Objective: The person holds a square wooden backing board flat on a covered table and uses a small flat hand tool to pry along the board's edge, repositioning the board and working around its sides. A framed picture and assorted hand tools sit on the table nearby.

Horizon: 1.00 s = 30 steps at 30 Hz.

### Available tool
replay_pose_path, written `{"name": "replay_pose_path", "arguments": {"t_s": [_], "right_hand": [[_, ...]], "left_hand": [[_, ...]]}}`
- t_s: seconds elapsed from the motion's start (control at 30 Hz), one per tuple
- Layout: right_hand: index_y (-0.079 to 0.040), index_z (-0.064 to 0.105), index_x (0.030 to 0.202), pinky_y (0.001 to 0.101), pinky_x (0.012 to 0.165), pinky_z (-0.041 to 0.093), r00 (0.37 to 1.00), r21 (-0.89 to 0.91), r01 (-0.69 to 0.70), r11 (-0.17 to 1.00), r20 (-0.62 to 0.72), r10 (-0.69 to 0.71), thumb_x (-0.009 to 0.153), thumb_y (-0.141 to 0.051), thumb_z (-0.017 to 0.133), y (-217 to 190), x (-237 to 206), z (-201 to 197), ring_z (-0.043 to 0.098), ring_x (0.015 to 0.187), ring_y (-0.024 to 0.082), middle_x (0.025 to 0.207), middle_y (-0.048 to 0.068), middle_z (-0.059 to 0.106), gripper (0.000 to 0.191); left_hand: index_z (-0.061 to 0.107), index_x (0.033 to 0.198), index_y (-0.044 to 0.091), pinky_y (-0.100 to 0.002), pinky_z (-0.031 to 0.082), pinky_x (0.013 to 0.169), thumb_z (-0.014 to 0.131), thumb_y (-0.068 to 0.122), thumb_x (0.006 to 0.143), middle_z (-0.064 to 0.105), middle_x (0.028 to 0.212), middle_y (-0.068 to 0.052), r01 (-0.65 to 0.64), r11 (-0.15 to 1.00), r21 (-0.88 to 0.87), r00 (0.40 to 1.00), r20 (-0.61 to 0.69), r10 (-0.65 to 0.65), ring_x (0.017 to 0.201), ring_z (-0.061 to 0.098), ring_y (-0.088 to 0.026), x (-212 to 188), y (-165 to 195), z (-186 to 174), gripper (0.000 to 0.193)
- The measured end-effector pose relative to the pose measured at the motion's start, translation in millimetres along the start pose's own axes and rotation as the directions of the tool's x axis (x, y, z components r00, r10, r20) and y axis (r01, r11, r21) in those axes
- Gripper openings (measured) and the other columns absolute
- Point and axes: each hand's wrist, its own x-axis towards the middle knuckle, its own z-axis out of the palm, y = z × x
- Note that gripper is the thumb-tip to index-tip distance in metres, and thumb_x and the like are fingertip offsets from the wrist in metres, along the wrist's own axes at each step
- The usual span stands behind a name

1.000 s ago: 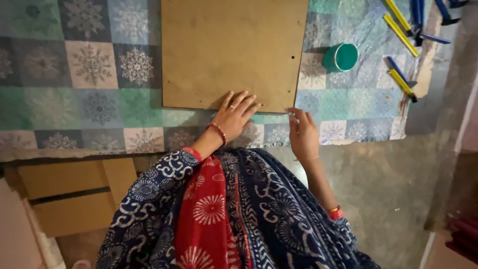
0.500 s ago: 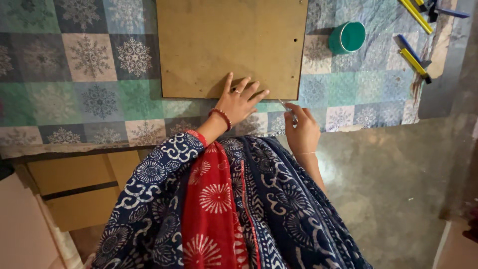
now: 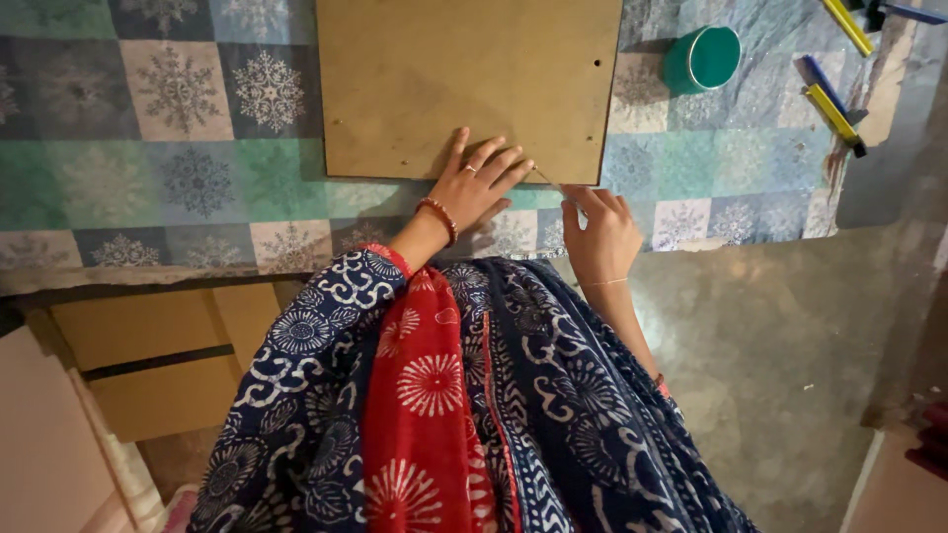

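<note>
A brown fibreboard panel lies flat on a table covered by a patterned cloth. My left hand rests palm down on the panel's near edge, fingers spread, a ring on one finger and a red bangle at the wrist. My right hand is just right of it at the panel's near right corner, fingers pinched on a thin pointed tool whose tip touches the board edge. What kind of tool it is cannot be made out.
A green round tin stands right of the panel. Yellow and blue tools lie at the table's far right. Wooden boards sit under the table on the left. Grey floor extends to the right.
The view has shifted closer and slightly left. My right hand has moved toward the panel's corner, nearer my left hand, which stays pressed on the board.
</note>
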Motion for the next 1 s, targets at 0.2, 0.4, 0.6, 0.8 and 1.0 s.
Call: {"name": "replay_pose_path", "arguments": {"t_s": [0.2,0.4,0.6,0.8,1.0], "right_hand": [[-0.018,0.079,0.107,0.0418,0.075,0.055,0.999,0.011,0.032,0.999,-0.033,-0.032,0.087,-0.014,0.077,0.0,2.0,0.6,0.068,0.091,0.028,0.099,0.004,0.074,0.020],[-0.017,0.080,0.105,0.0414,0.075,0.054,0.999,0.000,0.036,0.999,-0.036,-0.036,0.087,-0.014,0.077,-0.3,3.3,0.8,0.068,0.090,0.028,0.098,0.004,0.074,0.018],[-0.017,0.080,0.106,0.0408,0.075,0.054,1.000,0.010,0.022,1.000,-0.015,-0.021,0.088,-0.013,0.077,-2.3,5.2,-1.1,0.067,0.089,0.027,0.096,0.004,0.074,0.019],[-0.017,0.080,0.106,0.0407,0.075,0.053,0.999,-0.006,0.048,0.999,-0.021,-0.048,0.088,-0.013,0.077,-2.9,5.3,-2.8,0.067,0.090,0.027,0.096,0.004,0.073,0.019],[-0.019,0.082,0.104,0.0402,0.072,0.054,0.995,-0.060,0.093,0.994,-0.026,-0.095,0.088,-0.012,0.075,0.1,8.8,-1.3,0.066,0.089,0.026,0.095,0.002,0.073,0.019]], "left_hand": [[0.044,0.158,0.028,-0.068,0.014,0.123,0.069,0.044,0.094,0.044,0.156,-0.001,-0.008,1.000,-0.007,1.000,0.004,0.008,0.149,0.033,-0.025,0.1,-0.4,1.5,0.070],[0.043,0.158,0.028,-0.069,0.013,0.123,0.068,0.044,0.096,0.042,0.157,0.000,-0.002,1.000,-0.010,0.999,0.035,0.002,0.150,0.031,-0.025,0.2,0.7,1.1,0.069],[0.043,0.158,0.028,-0.069,0.013,0.122,0.067,0.043,0.096,0.042,0.157,-0.001,0.003,0.999,-0.036,0.999,0.054,-0.001,0.150,0.032,-0.025,1.1,0.6,-0.3,0.068],[0.043,0.158,0.028,-0.069,0.013,0.123,0.069,0.042,0.096,0.042,0.156,-0.001,0.000,0.999,-0.034,0.999,0.035,0.001,0.149,0.032,-0.025,0.7,1.5,-0.2,0.068],[0.043,0.158,0.027,-0.070,0.013,0.122,0.069,0.040,0.096,0.043,0.156,-0.002,-0.007,0.999,-0.038,1.000,0.023,0.008,0.149,0.032,-0.026,1.6,2.1,-1.7,0.068]]}}
